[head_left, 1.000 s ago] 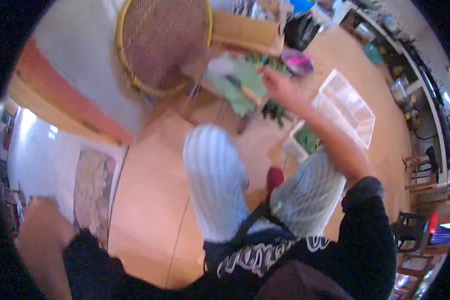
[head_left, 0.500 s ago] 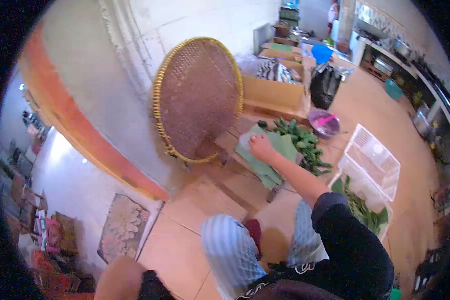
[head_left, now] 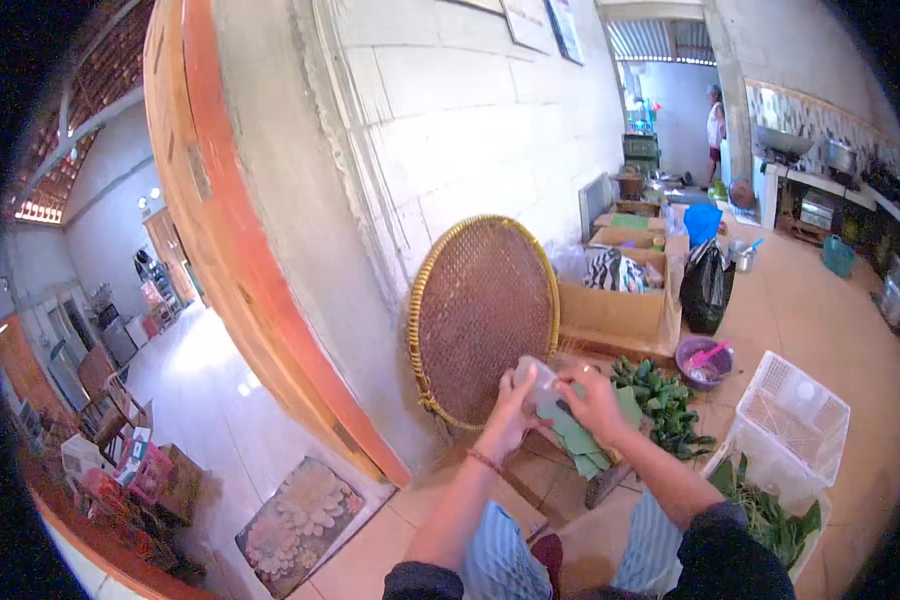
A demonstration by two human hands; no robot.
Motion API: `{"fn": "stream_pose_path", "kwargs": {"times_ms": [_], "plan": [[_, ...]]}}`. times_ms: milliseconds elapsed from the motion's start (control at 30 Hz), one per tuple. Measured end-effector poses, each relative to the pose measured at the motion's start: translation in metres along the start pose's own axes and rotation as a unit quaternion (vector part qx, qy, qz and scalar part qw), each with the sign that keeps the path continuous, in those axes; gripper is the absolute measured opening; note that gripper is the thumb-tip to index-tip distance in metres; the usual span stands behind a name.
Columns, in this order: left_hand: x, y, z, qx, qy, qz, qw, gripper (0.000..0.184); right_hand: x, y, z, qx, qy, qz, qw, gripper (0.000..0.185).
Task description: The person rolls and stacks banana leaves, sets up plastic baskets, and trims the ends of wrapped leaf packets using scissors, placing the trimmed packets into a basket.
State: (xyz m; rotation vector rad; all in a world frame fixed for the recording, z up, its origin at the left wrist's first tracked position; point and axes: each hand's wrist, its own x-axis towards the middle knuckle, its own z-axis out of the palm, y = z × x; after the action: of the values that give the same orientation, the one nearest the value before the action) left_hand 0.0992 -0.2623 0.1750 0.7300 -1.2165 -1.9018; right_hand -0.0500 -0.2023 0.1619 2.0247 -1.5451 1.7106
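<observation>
My left hand (head_left: 511, 410) is closed round the side of a small translucent plastic thing (head_left: 540, 384), perhaps a bag or container. Fingers of my right hand (head_left: 590, 400) pinch at its right edge. Beneath both hands, flat green leaf pieces (head_left: 577, 440) lie on a low support. A heap of small green leaf bundles (head_left: 660, 405) sits just beyond, to the right. Behind my left hand, a round woven tray (head_left: 485, 320) with a yellow rim leans upright against the wall.
A cardboard box (head_left: 610, 314), black plastic bag (head_left: 707, 290) and purple bowl (head_left: 705, 362) stand further back. White baskets (head_left: 792, 408) with long leaves (head_left: 770, 510) are at right. A floral mat (head_left: 298, 520) lies left. A person (head_left: 715, 135) stands far off.
My left hand has come up from the lower left to the plastic thing. My right hand, earlier over the leaf pieces, is now beside it. The view has tilted up.
</observation>
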Motion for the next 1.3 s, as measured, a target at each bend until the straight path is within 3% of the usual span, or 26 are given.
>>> {"fn": "stream_pose_path", "kwargs": {"times_ms": [67, 100, 300, 400, 500, 567, 633, 667, 767, 833, 967, 1100, 1200, 1300], "plan": [[-0.006, -0.005, 0.007, -0.042, -0.032, 0.051, 0.997, 0.069, -0.005, -0.015, -0.007, 0.051, -0.003, -0.014, 0.999, 0.014], [-0.012, -0.005, 0.011, -0.067, -0.061, 0.074, 0.993, 0.051, -0.005, -0.02, -0.01, 0.072, -0.003, -0.018, 0.997, 0.013], [-0.02, -0.054, 0.012, -0.138, -0.033, 0.124, 0.982, 0.054, -0.016, -0.02, -0.028, 0.057, -0.058, -0.041, 0.996, 0.013], [-0.029, -0.066, 0.019, -0.172, -0.057, 0.117, 0.977, 0.055, -0.023, -0.016, -0.038, 0.132, -0.095, 0.08, 0.983, 0.012], [-0.035, -0.073, 0.031, -0.184, -0.068, 0.137, 0.971, 0.054, -0.019, -0.028, -0.052, 0.172, -0.087, 0.099, 0.976, 0.009], [-0.031, -0.08, 0.033, -0.197, -0.078, 0.153, 0.965, 0.053, -0.019, -0.027, -0.045, -0.005, -0.006, 0.001, 1.0, 0.011], [-0.029, -0.078, 0.035, -0.251, -0.102, 0.133, 0.953, 0.055, -0.018, -0.026, -0.037, -0.078, 0.087, -0.037, 0.993, 0.014], [-0.027, -0.083, 0.035, -0.2, -0.085, 0.194, 0.957, 0.056, -0.015, -0.027, -0.039, -0.071, 0.114, -0.014, 0.991, 0.014], [-0.03, -0.093, 0.031, -0.228, -0.086, 0.208, 0.947, 0.06, -0.007, 0.0, -0.044, -0.049, 0.154, 0.063, 0.985, 0.016], [-0.031, -0.097, 0.024, -0.284, -0.113, 0.167, 0.937, 0.063, -0.002, 0.02, -0.051, 0.108, 0.131, 0.181, 0.969, 0.015], [-0.033, -0.115, 0.007, -0.342, -0.15, 0.092, 0.923, 0.066, 0.001, 0.005, -0.055, 0.336, -0.064, 0.311, 0.887, 0.016], [-0.031, -0.132, 0.003, -0.378, -0.166, 0.066, 0.909, 0.071, 0.003, -0.007, -0.043, 0.247, -0.269, 0.306, 0.879, 0.016], [-0.037, -0.126, 0.006, -0.385, -0.165, 0.074, 0.905, 0.07, 0.009, -0.012, -0.042, 0.167, -0.296, 0.279, 0.898, 0.018], [-0.033, -0.125, 0.002, -0.374, -0.175, 0.074, 0.908, 0.069, 0.015, -0.022, -0.046, 0.181, -0.25, 0.277, 0.91, 0.018]]}}
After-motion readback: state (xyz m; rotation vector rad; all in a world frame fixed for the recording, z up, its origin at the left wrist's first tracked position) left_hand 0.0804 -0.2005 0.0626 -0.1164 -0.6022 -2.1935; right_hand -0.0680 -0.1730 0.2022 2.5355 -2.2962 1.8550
